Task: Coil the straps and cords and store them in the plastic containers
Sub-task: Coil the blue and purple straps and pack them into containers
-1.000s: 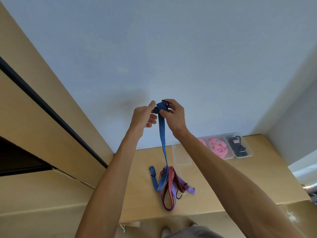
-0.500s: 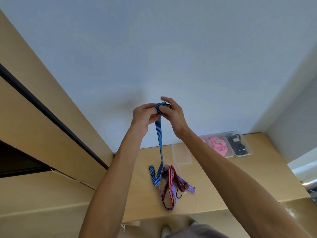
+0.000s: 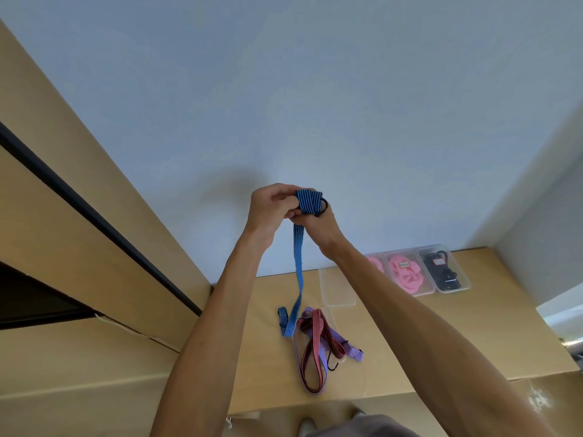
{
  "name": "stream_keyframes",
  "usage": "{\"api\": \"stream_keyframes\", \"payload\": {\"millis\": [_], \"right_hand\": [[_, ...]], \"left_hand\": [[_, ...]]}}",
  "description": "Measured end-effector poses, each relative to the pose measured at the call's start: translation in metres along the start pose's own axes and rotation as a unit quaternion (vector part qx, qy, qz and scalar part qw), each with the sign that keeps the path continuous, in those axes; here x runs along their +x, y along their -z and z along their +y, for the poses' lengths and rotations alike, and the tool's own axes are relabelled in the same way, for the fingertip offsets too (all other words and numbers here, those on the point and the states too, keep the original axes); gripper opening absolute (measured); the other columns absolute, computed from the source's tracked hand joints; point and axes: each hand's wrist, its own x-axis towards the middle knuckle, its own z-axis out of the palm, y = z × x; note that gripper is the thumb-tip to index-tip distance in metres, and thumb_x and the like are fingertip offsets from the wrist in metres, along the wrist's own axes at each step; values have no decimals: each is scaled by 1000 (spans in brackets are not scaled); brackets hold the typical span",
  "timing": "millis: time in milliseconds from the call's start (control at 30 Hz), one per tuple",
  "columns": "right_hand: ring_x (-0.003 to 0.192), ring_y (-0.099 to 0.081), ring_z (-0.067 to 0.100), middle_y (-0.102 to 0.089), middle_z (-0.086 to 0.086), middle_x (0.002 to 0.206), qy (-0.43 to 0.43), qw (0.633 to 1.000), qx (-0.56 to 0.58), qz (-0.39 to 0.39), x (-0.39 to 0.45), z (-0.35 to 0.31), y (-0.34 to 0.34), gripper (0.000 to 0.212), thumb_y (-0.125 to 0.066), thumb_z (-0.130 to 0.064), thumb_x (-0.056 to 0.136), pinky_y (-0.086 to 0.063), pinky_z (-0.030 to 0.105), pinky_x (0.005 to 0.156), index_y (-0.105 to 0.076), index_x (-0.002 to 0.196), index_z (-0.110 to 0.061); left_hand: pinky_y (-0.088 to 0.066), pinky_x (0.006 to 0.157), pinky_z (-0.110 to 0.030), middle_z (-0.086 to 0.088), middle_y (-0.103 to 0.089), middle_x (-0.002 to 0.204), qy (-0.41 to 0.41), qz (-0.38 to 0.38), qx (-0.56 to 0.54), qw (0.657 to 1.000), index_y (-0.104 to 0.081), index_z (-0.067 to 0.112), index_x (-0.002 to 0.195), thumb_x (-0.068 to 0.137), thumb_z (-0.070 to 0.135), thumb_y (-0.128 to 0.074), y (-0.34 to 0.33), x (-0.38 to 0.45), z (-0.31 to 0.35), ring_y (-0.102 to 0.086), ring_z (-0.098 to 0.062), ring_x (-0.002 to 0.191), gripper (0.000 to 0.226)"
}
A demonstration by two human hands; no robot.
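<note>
Blue strap (image 3: 299, 263) half-coiled: my left hand (image 3: 271, 209) and right hand (image 3: 318, 220) pinch its wraps; next, wind up the hanging tail.

Small labels are sitting on the pink cord (image 3: 406, 274) and the black cord (image 3: 442, 271) inside two clear plastic containers (image 3: 463, 280), their print showing too small and blurred to read.

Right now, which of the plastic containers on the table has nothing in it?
The clear container nearest the strap pile; the others along the wall hold pink coils or a black strap.
</note>
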Motion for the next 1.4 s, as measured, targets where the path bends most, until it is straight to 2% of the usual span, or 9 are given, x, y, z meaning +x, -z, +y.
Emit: {"api": "stream_keyframes", "payload": {"millis": [100, 267, 400, 600, 733, 833, 1200, 1300, 1400], "right_hand": [[72, -71, 19, -73, 6, 79, -27, 999, -19, -14, -3, 4, -3, 8, -59, -5, 93, -56, 26, 69, -67, 95, -4], [61, -58, 14, -62, 4, 70, -52, 988, -143, 3, -9, 8, -9, 24, -66, -14, 88, -54, 35, 65, -64, 110, -5], [60, -52, 13, -60, 0, 79, 2, 952, -303, 49, -5, -5, -19, 52, -71, -12, 78, -40, 22, 55, -52, 126, -18], [71, -59, 22, -67, 6, 87, 19, 915, -400, 44, 1, -20, -10, 30, -60, -2, 80, -44, 29, 61, -68, 106, -12], [83, -56, 20, -56, 5, 100, 58, 896, -438, 48, 7, -24, -5, 20, -61, -1, 89, -39, 25, 68, -77, 98, -10], [85, -58, 23, -59, 9, 97, 69, 901, -428, 29, 6, -26, -2, 19, -60, -3, 90, -43, 28, 70, -78, 97, -8], [96, -62, 28, -63, 10, 111, 75, 861, -503, -20, -2, -22, -1, 27, -64, -6, 90, -48, 33, 76, -69, 116, -11], [104, -63, 28, -65, 12, 120, 35, 888, -459, -20, 1, -26, 1, 40, -55, -2, 94, -54, 41, 88, -58, 133, -12], [88, -61, 25, -67, 10, 100, 11, 905, -423, -42, 1, -25, 1, 30, -45, -4, 97, -50, 32, 74, -67, 117, -7]], "left_hand": [[-62, 70, -33, -13, -76, 84, -31, 49, -31, 998, -77, 15, 91, 82, 1, -71, 3, 4, 0, -71, -21, 70, 18], [-60, 67, -26, 3, -72, 75, -94, 198, 113, 969, -74, 10, 90, 81, 2, -68, 9, 13, -16, -70, -6, 69, 13], [-55, 68, -35, -7, -69, 82, -166, 166, 274, 933, -67, 0, 90, 86, -8, -59, 8, 7, -40, -64, -19, 73, 12], [-49, 63, -38, -15, -61, 86, -226, 118, 392, 884, -62, -2, 87, 86, -13, -57, 8, 1, -55, -56, -29, 71, 12], [-47, 64, -10, -4, -68, 91, -149, 103, 241, 954, -69, 6, 86, 86, 1, -64, 3, -1, -45, -66, -13, 73, 7], [-50, 67, -14, 3, -72, 84, -65, 113, 114, 985, -70, 16, 81, 85, 7, -71, 2, 2, -41, -70, -7, 76, 10], [-52, 69, -20, 1, -67, 86, -2, 94, 106, 990, -66, 16, 98, 76, -11, -64, 5, 1, -35, -65, -14, 82, 34], [-54, 67, -20, 2, -64, 70, -13, 44, 31, 998, -65, 13, 100, 72, -24, -49, 6, -5, -39, -62, -11, 71, 49], [-52, 69, -25, -2, -60, 64, 17, 37, -65, 997, -66, 12, 100, 67, -29, -39, -3, -11, -45, -60, -15, 68, 60]]}}
